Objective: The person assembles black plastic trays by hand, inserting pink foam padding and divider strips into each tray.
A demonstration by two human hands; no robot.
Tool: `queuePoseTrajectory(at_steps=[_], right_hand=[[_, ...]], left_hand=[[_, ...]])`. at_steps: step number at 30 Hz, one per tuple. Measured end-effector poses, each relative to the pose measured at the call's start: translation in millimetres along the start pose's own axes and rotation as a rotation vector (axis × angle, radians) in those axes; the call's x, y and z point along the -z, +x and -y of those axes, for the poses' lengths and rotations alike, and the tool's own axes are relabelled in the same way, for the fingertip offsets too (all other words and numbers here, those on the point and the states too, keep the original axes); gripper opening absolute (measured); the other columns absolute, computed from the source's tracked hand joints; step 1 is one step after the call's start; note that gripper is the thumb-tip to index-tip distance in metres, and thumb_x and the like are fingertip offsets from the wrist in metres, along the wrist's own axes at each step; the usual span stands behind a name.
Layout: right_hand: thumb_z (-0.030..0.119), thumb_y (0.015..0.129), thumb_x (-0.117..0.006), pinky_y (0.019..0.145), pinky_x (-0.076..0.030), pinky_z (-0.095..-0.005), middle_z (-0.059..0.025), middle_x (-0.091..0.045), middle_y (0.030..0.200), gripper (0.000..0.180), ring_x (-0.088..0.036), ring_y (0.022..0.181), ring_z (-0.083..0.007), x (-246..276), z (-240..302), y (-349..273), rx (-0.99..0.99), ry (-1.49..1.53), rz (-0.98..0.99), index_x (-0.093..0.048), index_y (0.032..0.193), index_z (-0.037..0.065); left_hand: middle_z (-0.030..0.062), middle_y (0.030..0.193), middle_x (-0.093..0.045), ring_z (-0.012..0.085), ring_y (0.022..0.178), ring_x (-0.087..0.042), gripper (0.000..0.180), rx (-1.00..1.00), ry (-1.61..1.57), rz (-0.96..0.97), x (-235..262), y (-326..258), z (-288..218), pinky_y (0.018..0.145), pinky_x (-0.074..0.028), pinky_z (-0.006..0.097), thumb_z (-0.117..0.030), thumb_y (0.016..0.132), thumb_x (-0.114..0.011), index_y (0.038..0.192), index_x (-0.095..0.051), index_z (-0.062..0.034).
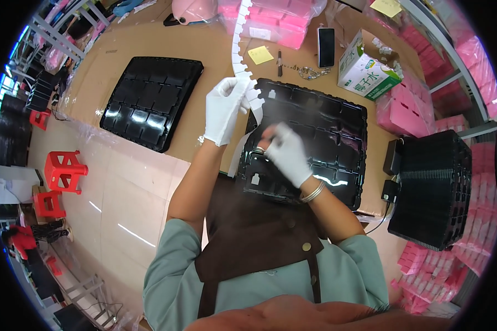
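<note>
My left hand (225, 109), in a white glove, holds up a long white notched strip (239, 47) that runs away toward the back of the table. My right hand (287, 153), also gloved and blurred, is down over the black compartment tray (342, 132) in front of me, fingers pinched together near a small white piece. Small white pieces (255, 179) sit in a few of the tray's pockets. The strip's loose end hangs down between the two hands.
A second black tray (152, 99) lies on the cardboard-covered table to the left. A tall stack of black trays (433, 187) stands at the right. Pink boxes (279, 19), a phone (326, 47), a yellow note (260, 54) and a green-and-white carton (367, 69) lie at the back. Red stools (63, 171) stand on the floor.
</note>
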State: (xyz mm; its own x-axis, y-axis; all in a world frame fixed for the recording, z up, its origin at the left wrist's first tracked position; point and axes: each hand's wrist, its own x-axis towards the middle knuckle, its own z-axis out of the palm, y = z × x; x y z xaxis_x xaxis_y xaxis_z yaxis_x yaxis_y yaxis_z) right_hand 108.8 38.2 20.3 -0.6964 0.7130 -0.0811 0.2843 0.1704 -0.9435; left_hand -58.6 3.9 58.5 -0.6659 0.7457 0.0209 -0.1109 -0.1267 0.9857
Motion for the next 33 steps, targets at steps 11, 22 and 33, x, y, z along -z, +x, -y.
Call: queuePoseTrajectory(at_steps=[11, 22, 33], right_hand=[[0.009, 0.084, -0.069, 0.067, -0.046, -0.0219, -0.0013, -0.064, 0.080, 0.012, -0.055, 0.072, -0.0055, 25.1, 10.8, 45.1, 0.116, 0.435, -0.171, -0.065, 0.091, 0.000], [-0.008, 0.072, -0.067, 0.072, -0.046, -0.0264, -0.0036, -0.057, 0.078, 0.015, -0.056, 0.074, -0.0142, 51.6, 0.6, 31.2, 0.442, 0.305, -0.378, -0.061, 0.079, 0.004], [0.011, 0.068, -0.069, 0.077, -0.051, -0.0411, -0.0141, -0.061, 0.092, 0.004, -0.060, 0.090, -0.0329, 232.5, -127.4, 74.3, -0.047, -1.055, -0.353, -0.066, 0.070, 0.010]], left_hand=[[0.0005, 0.073, -0.061, 0.0022, 0.055, -0.052, 0.022, 0.025, 0.049, 0.052, -30.3, -2.3, -0.1, 0.048, -0.041, 0.017, -0.021, 0.092, -0.062, 0.093, -0.064, 0.0004], [0.0054, 0.086, -0.062, 0.0063, 0.063, -0.052, 0.026, 0.218, -0.275, 0.090, -54.9, 15.5, 24.7, 0.056, -0.041, 0.018, -0.015, 0.094, -0.056, 0.111, -0.059, 0.0052], [0.0011, 0.076, -0.058, 0.0015, 0.058, -0.046, 0.024, 0.108, -0.122, 0.028, -43.5, 9.4, 15.6, 0.050, -0.033, 0.015, -0.020, 0.095, -0.058, 0.104, -0.061, 0.0019]])
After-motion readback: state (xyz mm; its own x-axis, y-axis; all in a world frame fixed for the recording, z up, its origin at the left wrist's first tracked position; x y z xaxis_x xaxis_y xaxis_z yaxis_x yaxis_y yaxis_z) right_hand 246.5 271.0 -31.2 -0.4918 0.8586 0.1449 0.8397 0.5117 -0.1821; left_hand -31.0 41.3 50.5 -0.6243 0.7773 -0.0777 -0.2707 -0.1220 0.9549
